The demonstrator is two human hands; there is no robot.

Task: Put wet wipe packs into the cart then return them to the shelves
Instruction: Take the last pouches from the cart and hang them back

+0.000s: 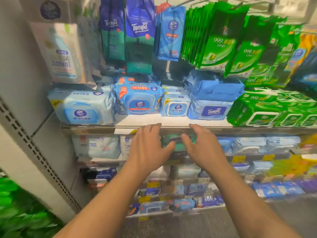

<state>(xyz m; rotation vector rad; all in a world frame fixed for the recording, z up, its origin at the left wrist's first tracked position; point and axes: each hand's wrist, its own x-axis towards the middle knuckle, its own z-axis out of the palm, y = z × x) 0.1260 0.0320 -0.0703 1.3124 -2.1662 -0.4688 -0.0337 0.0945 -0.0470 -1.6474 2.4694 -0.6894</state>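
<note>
Wet wipe packs (139, 100) are lying in rows on the shelf (171, 128). The left hand (149, 148) and right hand (204, 148) are hovering before its edge, fingers spread, holding nothing.

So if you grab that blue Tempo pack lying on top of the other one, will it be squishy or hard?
Probably squishy: the upper Tempo pack shows a wrinkled, sagging soft wrapper. It may be a bit slippery, since the film looks glossy. It lies flat on the lower Tempo pack, so it shouldn't roll, though pulling it might drag that one along.
</note>
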